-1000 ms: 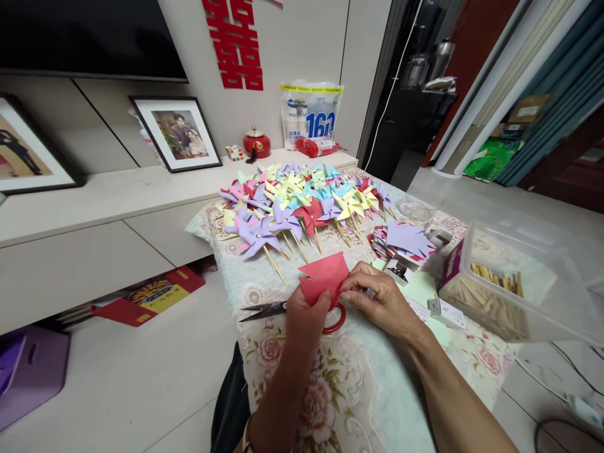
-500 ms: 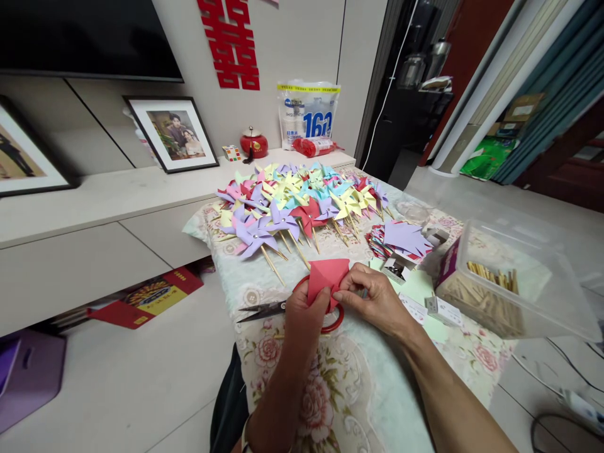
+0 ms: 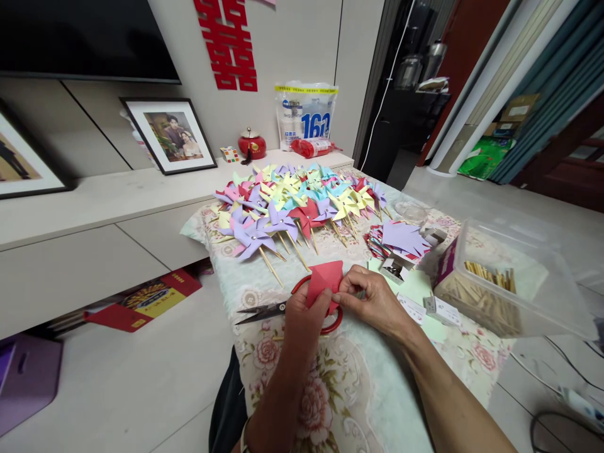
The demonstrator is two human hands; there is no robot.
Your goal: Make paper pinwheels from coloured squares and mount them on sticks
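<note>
Both my hands hold a folded piece of red paper (image 3: 324,280) just above the table. My left hand (image 3: 304,318) pinches its lower left part and my right hand (image 3: 375,301) pinches its right edge. Red-handled scissors (image 3: 274,308) lie on the flowered tablecloth (image 3: 340,384) right under my hands, blades pointing left. Beyond them lies a big heap of finished paper pinwheels (image 3: 297,204) in purple, yellow, blue, pink and red on wooden sticks.
A clear plastic box of wooden sticks (image 3: 500,283) stands at the right. A stack of cut coloured paper (image 3: 401,239) and small boxes (image 3: 438,308) lie between it and my hands. A low cabinet (image 3: 94,207) with framed photos runs along the left.
The red paper has been folded tighter and drawn slightly closer between my hands. The view has shifted a little; nothing else on the table moved.
</note>
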